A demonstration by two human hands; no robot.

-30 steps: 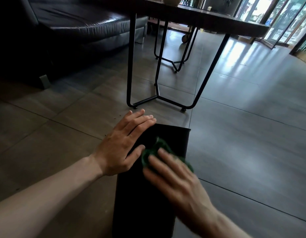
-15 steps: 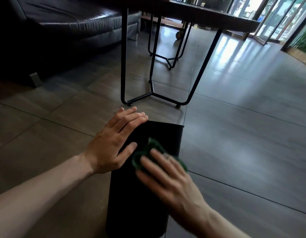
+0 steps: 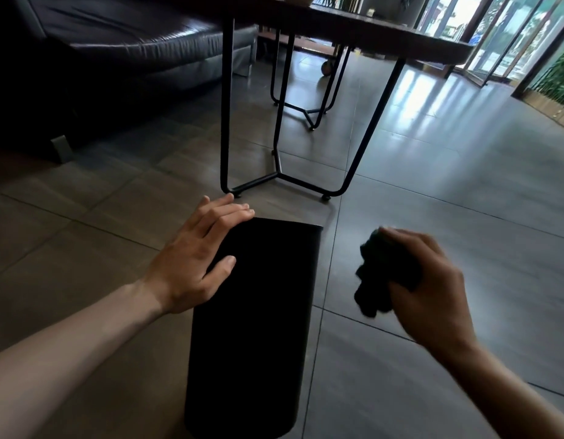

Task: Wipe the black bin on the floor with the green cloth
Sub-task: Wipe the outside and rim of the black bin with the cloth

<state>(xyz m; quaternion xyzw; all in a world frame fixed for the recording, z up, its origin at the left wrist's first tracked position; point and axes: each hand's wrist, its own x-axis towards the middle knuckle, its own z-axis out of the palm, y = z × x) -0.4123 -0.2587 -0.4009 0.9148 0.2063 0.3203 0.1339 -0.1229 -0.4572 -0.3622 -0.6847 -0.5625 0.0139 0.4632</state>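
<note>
The black bin [image 3: 258,312] lies on its side on the tiled floor, its far end pointing towards the table legs. My left hand [image 3: 198,255] rests flat on the bin's upper left side, fingers spread over its far corner. My right hand [image 3: 432,286] hovers to the right of the bin, above the floor and apart from it. It is closed around the bunched dark green cloth [image 3: 385,277], which sticks out on its left side.
A table with thin black metal legs [image 3: 280,172] stands just beyond the bin. A dark leather sofa [image 3: 115,52] fills the upper left. Glass doors [image 3: 512,36] and plants are at the far right. Bare tiles spread to the right.
My right hand has lifted the green cloth off the bin's top and swung it to the right, clear of the bin. My left hand stays on the bin.
</note>
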